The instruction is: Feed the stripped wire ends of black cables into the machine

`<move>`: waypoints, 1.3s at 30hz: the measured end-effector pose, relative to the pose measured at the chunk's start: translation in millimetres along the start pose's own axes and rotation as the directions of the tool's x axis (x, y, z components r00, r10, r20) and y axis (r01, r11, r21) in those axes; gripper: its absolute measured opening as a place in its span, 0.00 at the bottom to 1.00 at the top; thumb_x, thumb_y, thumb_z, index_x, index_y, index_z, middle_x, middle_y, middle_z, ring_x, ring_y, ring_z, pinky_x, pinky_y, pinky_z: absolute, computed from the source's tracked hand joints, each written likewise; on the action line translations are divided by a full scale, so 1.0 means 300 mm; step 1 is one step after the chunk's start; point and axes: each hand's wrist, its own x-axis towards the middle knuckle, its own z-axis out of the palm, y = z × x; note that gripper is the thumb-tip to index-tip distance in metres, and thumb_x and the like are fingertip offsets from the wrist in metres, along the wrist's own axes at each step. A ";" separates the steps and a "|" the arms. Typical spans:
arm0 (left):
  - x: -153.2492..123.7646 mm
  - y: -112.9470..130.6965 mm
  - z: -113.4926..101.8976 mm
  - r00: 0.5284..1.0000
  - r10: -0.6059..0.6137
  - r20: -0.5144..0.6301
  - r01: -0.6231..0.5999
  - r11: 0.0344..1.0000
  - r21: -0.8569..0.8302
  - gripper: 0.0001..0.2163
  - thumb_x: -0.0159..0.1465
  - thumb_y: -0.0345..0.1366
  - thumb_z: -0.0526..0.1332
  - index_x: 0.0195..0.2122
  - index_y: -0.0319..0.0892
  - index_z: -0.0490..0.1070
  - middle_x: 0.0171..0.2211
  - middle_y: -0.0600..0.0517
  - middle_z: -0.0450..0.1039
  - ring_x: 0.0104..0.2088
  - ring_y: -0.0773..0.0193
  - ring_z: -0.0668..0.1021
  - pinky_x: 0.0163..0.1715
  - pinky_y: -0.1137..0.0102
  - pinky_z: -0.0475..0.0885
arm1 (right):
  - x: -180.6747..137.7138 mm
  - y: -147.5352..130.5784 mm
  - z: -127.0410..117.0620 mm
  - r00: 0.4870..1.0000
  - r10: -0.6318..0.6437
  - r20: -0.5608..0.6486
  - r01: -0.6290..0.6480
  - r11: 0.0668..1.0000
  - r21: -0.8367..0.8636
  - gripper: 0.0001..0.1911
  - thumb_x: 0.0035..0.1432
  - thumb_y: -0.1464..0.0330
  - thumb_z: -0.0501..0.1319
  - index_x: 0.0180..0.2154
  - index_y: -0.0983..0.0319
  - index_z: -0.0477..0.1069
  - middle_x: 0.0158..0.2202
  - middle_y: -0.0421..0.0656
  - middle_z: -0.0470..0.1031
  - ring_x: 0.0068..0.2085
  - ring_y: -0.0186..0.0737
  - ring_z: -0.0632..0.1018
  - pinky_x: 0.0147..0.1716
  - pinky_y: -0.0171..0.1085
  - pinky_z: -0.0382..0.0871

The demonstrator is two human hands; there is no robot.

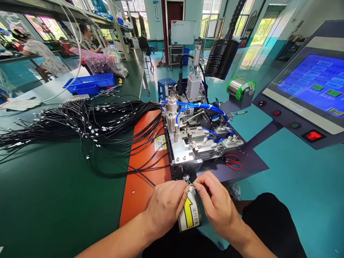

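Note:
My left hand point(169, 200) is closed, thumb and fingertips pinched at the near end of the soldering machine point(199, 136). A black cable point(146, 178) runs across the orange plate and disappears under this hand. My right hand point(216, 199) pinches thin coloured wires point(191, 185) at the same spot, its fingertips almost meeting the left ones. Just below the fingertips is a white label with a yellow arrow point(189, 213) on the machine's front part. The fingers partly hide the wire ends.
Bundles of black cables point(91, 118) spread over the green table point(67, 200) and orange plate point(145, 143). Red-handled scissors point(233, 162) lie right of the machine, below a solder wire spool point(240, 88). A control screen point(314, 82) stands at right; a blue tray point(91, 82) sits far left.

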 end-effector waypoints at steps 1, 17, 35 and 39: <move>0.000 0.000 0.000 1.000 0.001 -0.001 -0.001 1.000 -0.001 0.11 0.73 0.34 0.50 0.34 0.41 0.68 0.25 0.53 0.69 0.25 0.63 0.70 0.26 0.69 0.62 | 0.000 0.006 -0.003 1.000 0.028 0.001 -0.028 1.000 0.009 0.13 0.70 0.62 0.52 0.34 0.60 0.68 0.34 0.41 0.69 0.36 0.38 0.71 0.38 0.37 0.64; 0.001 0.001 -0.003 1.000 0.007 -0.006 -0.007 1.000 -0.025 0.10 0.72 0.33 0.51 0.35 0.40 0.69 0.26 0.52 0.70 0.26 0.64 0.70 0.27 0.69 0.63 | 0.028 0.009 -0.020 0.842 0.424 0.334 -0.537 0.709 0.457 0.21 0.64 0.51 0.59 0.28 0.60 0.62 0.20 0.31 0.52 0.22 0.29 0.51 0.21 0.34 0.43; 0.002 0.004 0.000 1.000 0.006 -0.025 -0.006 1.000 -0.022 0.11 0.72 0.33 0.51 0.34 0.40 0.68 0.26 0.52 0.69 0.26 0.64 0.70 0.27 0.69 0.63 | 0.035 0.001 -0.023 0.840 0.455 0.297 -0.543 0.702 0.461 0.19 0.61 0.53 0.63 0.31 0.62 0.67 0.19 0.31 0.52 0.22 0.28 0.51 0.20 0.32 0.44; 0.002 0.005 -0.002 1.000 -0.019 -0.004 0.019 1.000 -0.017 0.11 0.72 0.34 0.51 0.35 0.40 0.69 0.26 0.52 0.70 0.27 0.63 0.71 0.28 0.69 0.64 | 0.034 0.014 -0.015 0.876 0.433 0.214 -0.483 0.790 0.377 0.19 0.62 0.52 0.61 0.31 0.62 0.69 0.20 0.32 0.52 0.22 0.29 0.53 0.20 0.32 0.45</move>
